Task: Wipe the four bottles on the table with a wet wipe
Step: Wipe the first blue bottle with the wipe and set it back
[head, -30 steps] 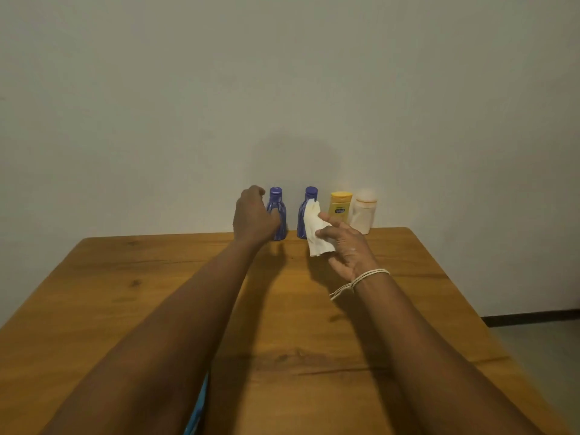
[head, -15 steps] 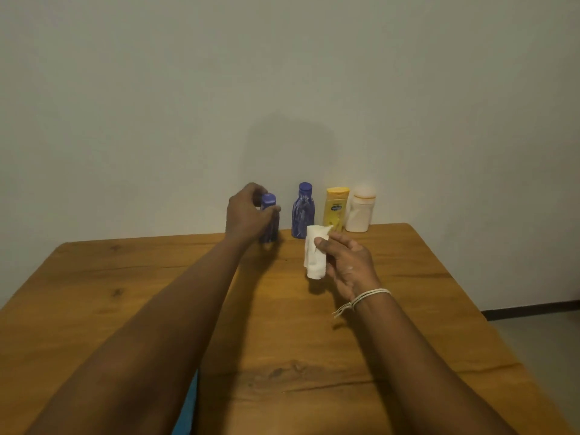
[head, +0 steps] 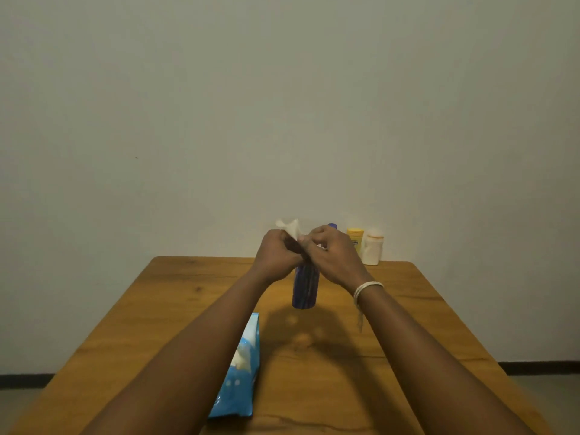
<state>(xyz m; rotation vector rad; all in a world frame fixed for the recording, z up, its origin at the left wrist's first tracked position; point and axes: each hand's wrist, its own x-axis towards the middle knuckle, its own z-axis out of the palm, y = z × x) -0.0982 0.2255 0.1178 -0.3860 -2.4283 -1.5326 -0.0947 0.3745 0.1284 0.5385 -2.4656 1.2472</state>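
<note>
Wiping of first blue bottle in hand, three bottles not yet wiped
Left hand (head: 276, 254) grips neck of blue bottle (head: 305, 287), held above wooden table (head: 392, 309); right hand (head: 332, 254) pinches wet wipe (head: 290, 228) against its top. Second blue bottle (head: 332, 226), yellow bottle (head: 356, 238), white bottle (head: 373, 248) stand at far edge. Next, likely: draw wipe down body

Table (head: 392, 309): wall behind its far edge. Far right, standing in a row: second bottle (head: 332, 226) mostly hidden behind right hand (head: 334, 257), third bottle (head: 355, 240) to its right, fourth bottle (head: 372, 248) rightmost, touching the third. Mid-table, held above the surface: first bottle (head: 305, 288), between left hand (head: 276, 257) and right hand; wipe (head: 290, 229) above them. Near left: wipes pack (head: 238, 372), lying under the left forearm
</note>
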